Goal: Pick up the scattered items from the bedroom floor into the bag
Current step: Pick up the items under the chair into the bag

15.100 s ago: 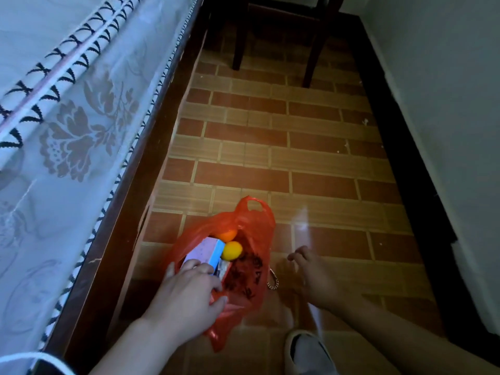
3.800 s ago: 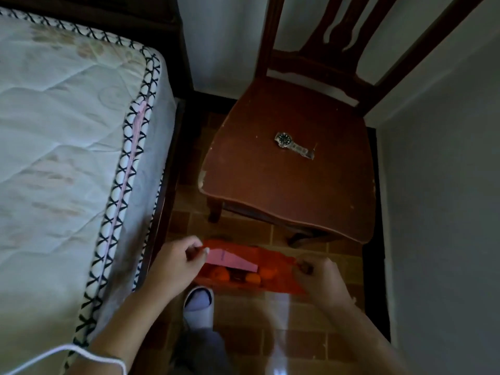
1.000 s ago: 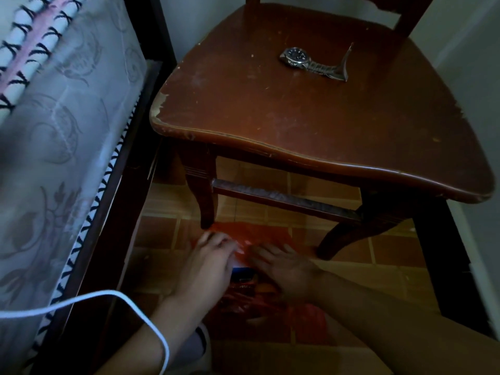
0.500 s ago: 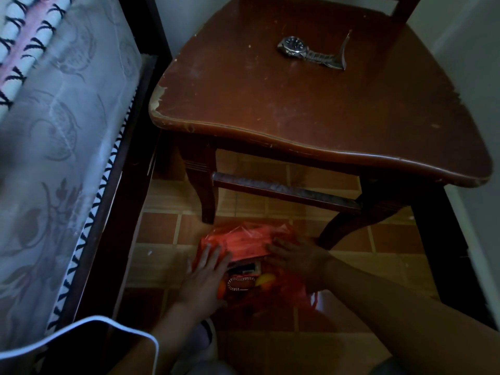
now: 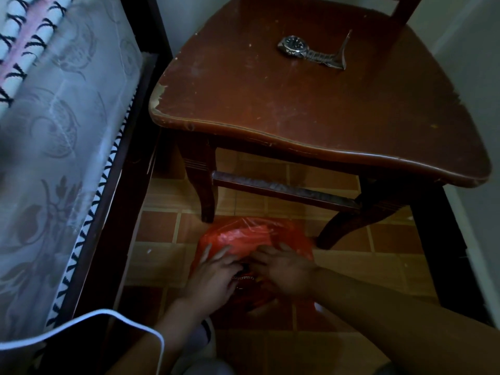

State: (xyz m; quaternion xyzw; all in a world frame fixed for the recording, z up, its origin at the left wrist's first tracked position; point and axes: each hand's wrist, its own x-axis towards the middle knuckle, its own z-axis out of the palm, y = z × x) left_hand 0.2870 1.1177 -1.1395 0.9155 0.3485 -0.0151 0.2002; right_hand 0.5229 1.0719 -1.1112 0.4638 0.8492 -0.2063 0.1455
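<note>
A red plastic bag (image 5: 251,234) lies on the tiled floor just in front of the chair's front legs. My left hand (image 5: 216,272) rests on its left side with fingers spread over the plastic. My right hand (image 5: 286,269) lies on its right side, fingers reaching left toward the other hand. Between the two hands a short piece of beaded chain (image 5: 244,277) shows in the bag's dark opening. The rest of the bag's contents are covered by the plastic and my hands.
A brown wooden chair (image 5: 311,109) stands over the far part of the floor, with a metal wristwatch (image 5: 311,51) on its seat. The mattress (image 5: 54,131) and dark bed frame (image 5: 119,201) run along the left. A white cable (image 5: 113,315) crosses the lower left.
The bag's red plastic has been drawn over the items that showed half a second ago. Both hands have come together on top of the bag.
</note>
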